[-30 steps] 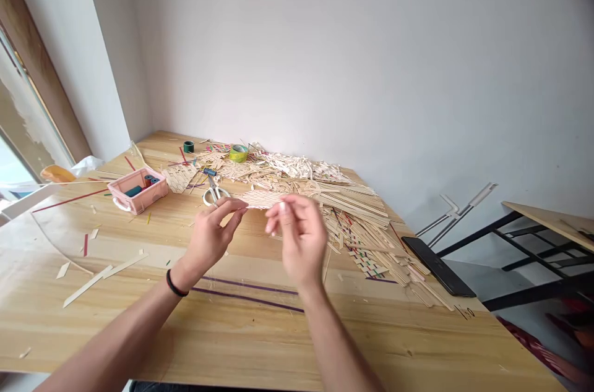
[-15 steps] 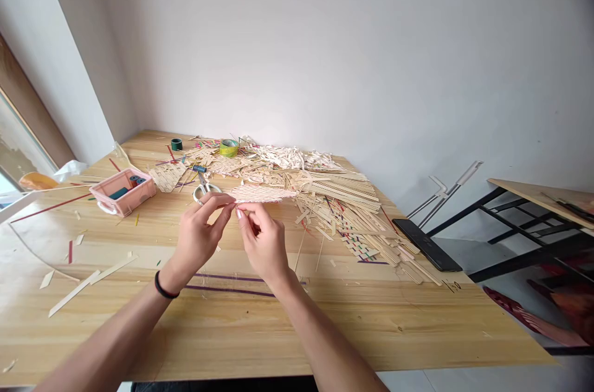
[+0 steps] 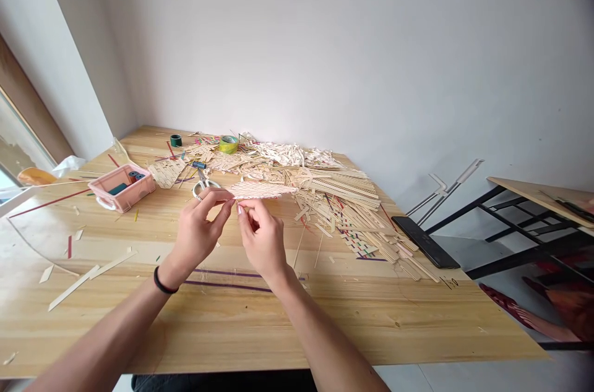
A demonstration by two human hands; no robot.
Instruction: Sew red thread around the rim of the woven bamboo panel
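Note:
A pale woven piece with a pinkish edge (image 3: pixel 264 190) extends just beyond my fingertips, above the table. My left hand (image 3: pixel 199 228) pinches its near left end between thumb and forefinger. Close beside it, my right hand (image 3: pixel 263 240) has thumb and fingertips pressed together at the near edge of the same piece. Anything thin between the fingertips is too small to make out. White-handled scissors (image 3: pixel 203 185) lie behind my left hand, with a blue thread spool (image 3: pixel 199 165) by them.
A pink basket (image 3: pixel 123 188) with spools stands left on the wooden table (image 3: pixel 352 330). Pale strips (image 3: pixel 343 188) pile up at the back and right, near yellow-green tape (image 3: pixel 228 144). A black phone-like slab (image 3: pixel 424 242) lies at the right edge. Purple strips (image 3: pixel 227 285) lie near my wrists.
The view has shifted slightly. Both hands stay close together at the woven piece, with their fingertips moved only a little.

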